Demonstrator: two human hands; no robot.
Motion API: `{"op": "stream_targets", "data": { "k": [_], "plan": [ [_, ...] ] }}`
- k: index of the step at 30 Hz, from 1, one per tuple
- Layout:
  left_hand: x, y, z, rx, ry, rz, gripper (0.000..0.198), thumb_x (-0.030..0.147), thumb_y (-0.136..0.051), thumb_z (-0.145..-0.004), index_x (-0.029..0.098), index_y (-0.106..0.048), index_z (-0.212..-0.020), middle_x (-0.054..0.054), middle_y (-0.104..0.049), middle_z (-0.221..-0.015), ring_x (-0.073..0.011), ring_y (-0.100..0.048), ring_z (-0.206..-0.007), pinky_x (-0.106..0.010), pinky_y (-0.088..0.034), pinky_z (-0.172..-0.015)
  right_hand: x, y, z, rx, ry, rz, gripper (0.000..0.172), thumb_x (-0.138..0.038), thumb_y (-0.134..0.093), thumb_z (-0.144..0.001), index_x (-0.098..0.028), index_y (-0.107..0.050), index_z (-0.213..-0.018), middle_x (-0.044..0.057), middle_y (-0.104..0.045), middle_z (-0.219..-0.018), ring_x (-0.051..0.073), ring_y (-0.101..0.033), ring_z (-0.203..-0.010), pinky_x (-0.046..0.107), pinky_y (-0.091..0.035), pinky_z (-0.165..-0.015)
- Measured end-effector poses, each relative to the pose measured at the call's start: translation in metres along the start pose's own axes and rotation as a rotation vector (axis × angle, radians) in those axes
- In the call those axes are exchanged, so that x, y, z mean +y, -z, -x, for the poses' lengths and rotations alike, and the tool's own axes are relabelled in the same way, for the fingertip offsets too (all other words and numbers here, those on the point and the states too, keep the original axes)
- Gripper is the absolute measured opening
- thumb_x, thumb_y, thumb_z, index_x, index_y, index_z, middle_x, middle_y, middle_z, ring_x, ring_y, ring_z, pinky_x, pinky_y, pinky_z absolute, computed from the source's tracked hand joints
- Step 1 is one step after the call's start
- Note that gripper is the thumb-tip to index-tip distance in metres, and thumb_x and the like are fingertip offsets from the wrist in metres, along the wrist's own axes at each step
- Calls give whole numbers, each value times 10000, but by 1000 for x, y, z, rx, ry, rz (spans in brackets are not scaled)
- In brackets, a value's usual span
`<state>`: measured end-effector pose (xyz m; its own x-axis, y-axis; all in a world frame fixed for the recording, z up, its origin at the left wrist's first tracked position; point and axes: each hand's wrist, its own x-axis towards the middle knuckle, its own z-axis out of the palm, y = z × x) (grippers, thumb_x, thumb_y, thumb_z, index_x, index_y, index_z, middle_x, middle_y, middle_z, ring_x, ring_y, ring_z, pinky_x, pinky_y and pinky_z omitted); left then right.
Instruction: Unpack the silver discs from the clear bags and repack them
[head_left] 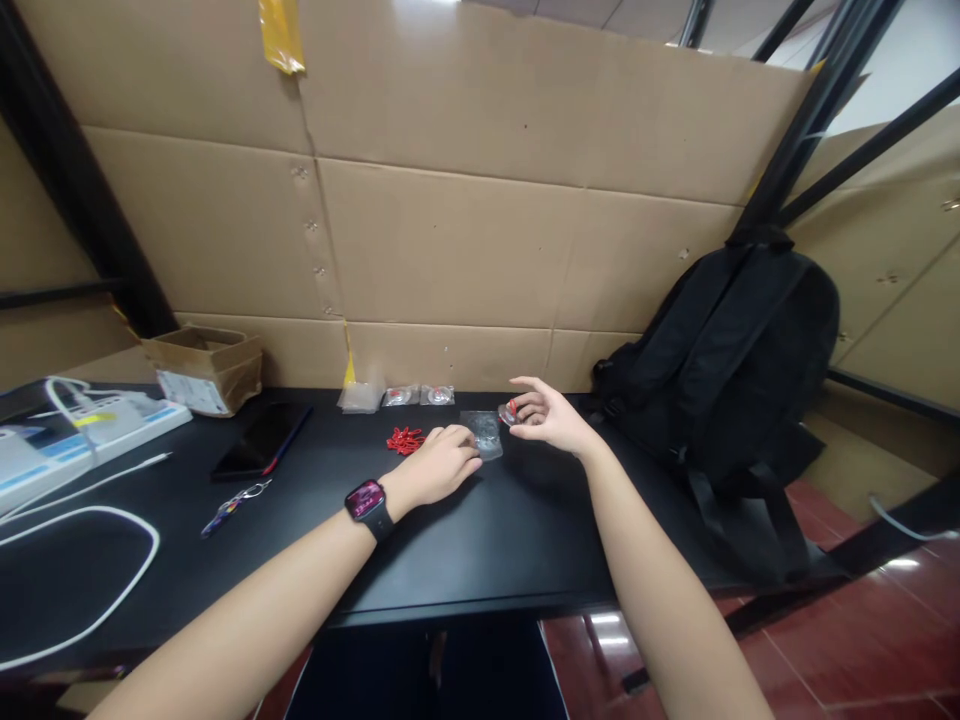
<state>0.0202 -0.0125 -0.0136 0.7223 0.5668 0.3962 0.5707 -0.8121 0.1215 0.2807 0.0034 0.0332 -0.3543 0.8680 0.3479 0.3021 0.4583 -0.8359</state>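
My right hand is raised a little above the black table, pinching a small round clear disc with a red part between thumb and fingers. My left hand rests low on the table, its curled fingertips at the left edge of a small clear plastic bag. Partly behind that hand lies a pile of red cord loops. Farther back are two bagged round pieces, one with red in it and a paler one. A stack of clear bags sits to their left.
A black backpack leans at the right end of the table. Toward the left are a phone, a keychain, an open cardboard box, a white power strip and a white cable. Cardboard panels wall off the back.
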Motion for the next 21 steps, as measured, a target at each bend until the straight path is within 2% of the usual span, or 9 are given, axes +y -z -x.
{"op": "stream_targets", "data": {
  "k": [2,4,9,12,16,21],
  "plan": [
    [-3,-2,-2,-18,-31,41,348,295,-390,-1022,204,-726,-1035,-86,-655,-1235,-255,-488,-1305,-413,-345,-1092,-2,-2,1,-59,7,125,711,-225,-810,-637,-234,-543,-1296,52,-675,-1024,124,-628,-728,246,-543,-663],
    [-7,-4,-5,-57,-41,66,331,252,-395,-1014,212,-720,-1055,-66,-678,-1236,-250,-506,-1305,-416,-326,-1108,-4,-4,2,-81,17,266,629,-191,-793,-631,-228,-601,-1229,33,-687,-971,109,-610,-682,234,-529,-653],
    [-5,-5,-4,-77,11,54,327,231,-422,-994,281,-663,-1209,-42,-668,-1271,-215,-607,-1151,-391,-378,-979,-8,-10,2,-85,5,346,592,-190,-788,-633,-226,-611,-1196,23,-715,-953,114,-616,-670,220,-512,-637],
    [1,-5,-2,-52,53,12,326,255,-431,-991,305,-658,-1219,-44,-646,-1295,-226,-602,-1141,-409,-358,-941,-14,-16,2,-108,8,431,428,-224,-768,-673,-216,-674,-1091,18,-731,-901,126,-630,-681,219,-488,-641],
    [5,-6,-2,-49,88,-20,313,299,-461,-978,267,-633,-1237,-81,-645,-1295,-262,-586,-1154,-437,-328,-945,-23,-24,3,-89,10,637,215,-254,-756,-686,-201,-754,-894,10,-720,-746,145,-629,-666,230,-438,-625],
    [6,-3,-3,-59,143,-5,298,337,-497,-956,231,-608,-1212,-106,-665,-1235,-280,-577,-1155,-446,-316,-970,-27,-34,3,-153,-57,626,218,-302,-784,-662,-208,-774,-858,-11,-708,-681,138,-626,-622,220,-413,-583]
  ]
}}
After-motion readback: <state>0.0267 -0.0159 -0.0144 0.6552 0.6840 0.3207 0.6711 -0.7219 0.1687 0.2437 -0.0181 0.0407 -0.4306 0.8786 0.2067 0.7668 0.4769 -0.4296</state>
